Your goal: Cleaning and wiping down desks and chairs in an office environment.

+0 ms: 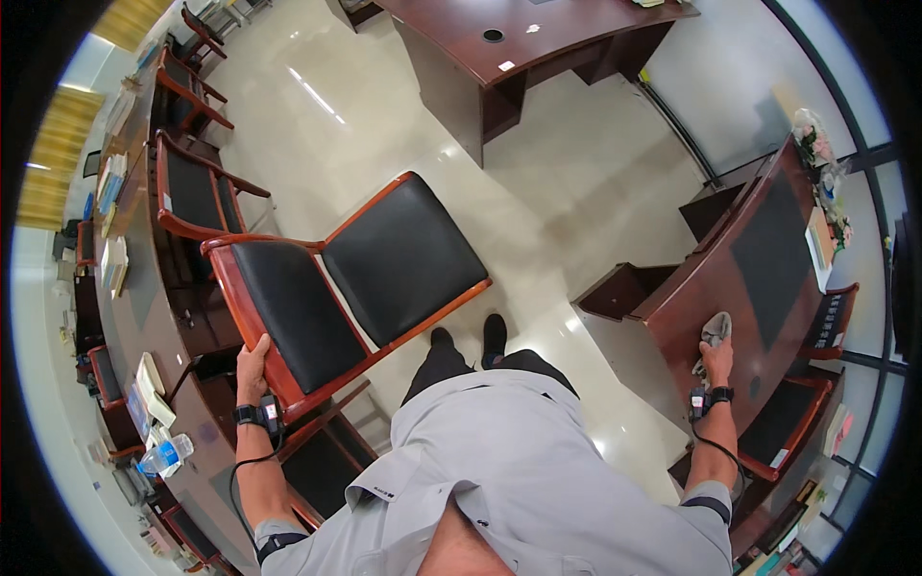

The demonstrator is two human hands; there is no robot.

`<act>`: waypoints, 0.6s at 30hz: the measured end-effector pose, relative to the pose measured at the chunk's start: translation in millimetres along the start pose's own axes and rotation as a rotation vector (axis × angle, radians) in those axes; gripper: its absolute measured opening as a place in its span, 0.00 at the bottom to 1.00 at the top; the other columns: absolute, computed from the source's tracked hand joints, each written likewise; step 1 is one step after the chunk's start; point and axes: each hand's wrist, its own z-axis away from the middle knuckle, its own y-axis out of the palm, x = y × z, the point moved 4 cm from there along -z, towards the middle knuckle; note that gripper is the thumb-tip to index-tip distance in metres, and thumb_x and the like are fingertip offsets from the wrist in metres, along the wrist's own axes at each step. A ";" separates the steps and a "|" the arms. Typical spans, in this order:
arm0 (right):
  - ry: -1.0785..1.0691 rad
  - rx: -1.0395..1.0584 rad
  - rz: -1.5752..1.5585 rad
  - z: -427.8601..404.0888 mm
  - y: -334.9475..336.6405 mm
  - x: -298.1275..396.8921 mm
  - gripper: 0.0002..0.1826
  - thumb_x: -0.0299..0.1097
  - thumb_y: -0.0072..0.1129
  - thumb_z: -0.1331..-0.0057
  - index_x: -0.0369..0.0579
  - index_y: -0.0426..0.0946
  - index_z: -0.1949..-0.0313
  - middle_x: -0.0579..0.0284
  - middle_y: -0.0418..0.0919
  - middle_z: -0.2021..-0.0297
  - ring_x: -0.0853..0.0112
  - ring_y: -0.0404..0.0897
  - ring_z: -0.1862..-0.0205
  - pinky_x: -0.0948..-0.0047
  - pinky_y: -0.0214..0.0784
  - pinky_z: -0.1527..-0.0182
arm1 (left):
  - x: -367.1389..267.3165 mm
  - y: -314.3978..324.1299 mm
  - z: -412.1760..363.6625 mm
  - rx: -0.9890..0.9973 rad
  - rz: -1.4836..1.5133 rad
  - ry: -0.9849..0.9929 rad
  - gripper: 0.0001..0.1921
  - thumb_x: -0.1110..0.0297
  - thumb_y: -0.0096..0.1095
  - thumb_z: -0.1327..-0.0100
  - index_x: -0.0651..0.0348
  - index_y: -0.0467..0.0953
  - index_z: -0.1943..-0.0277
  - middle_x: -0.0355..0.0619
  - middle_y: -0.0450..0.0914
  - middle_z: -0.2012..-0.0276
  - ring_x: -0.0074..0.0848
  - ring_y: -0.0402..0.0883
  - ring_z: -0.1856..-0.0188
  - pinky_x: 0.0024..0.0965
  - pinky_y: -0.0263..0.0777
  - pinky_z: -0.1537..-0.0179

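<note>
My left hand (253, 363) grips the top of the backrest of a wooden chair (299, 317) with a black padded seat and back. The chair is tilted, its seat facing up towards me. On the right, my right hand (716, 360) holds a crumpled grey cloth (717, 327) against the top of a dark reddish wooden desk (691, 309). A black panel (776, 248) is set into that desk's surface. The chair's legs are mostly hidden under its seat.
Another desk (461, 43) stands ahead on the glossy tiled floor (338, 165). Along the left runs a long table (144, 309) with books and a plastic water bottle (167, 455). More wooden chairs (191, 183) line it. Flowers (817, 144) sit on the right desk's far edge.
</note>
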 end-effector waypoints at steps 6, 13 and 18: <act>-0.043 -0.017 0.002 15.4 -2.1 30.3 0.44 0.48 0.71 0.42 0.30 0.66 0.34 0.28 0.81 0.47 0.40 0.80 0.43 0.51 0.74 0.41 | -3.7 -2.2 8.8 0.139 0.079 -0.048 0.21 0.66 0.65 0.27 0.67 0.74 0.37 0.45 0.83 0.46 0.32 0.83 0.51 0.38 0.79 0.48; 0.003 0.024 0.170 11.2 -9.8 42.6 0.40 0.50 0.71 0.40 0.32 0.69 0.38 0.28 0.81 0.48 0.41 0.81 0.44 0.49 0.74 0.43 | 4.5 -3.4 -10.6 0.173 0.056 -0.071 0.22 0.65 0.66 0.28 0.68 0.74 0.38 0.47 0.83 0.46 0.34 0.84 0.50 0.38 0.79 0.45; -0.018 -0.024 0.194 23.0 -10.7 47.5 0.38 0.48 0.70 0.40 0.33 0.69 0.39 0.28 0.78 0.45 0.38 0.79 0.44 0.48 0.75 0.42 | -4.4 0.8 -16.3 0.229 0.049 -0.115 0.22 0.62 0.67 0.28 0.67 0.74 0.38 0.47 0.82 0.47 0.33 0.84 0.51 0.40 0.79 0.44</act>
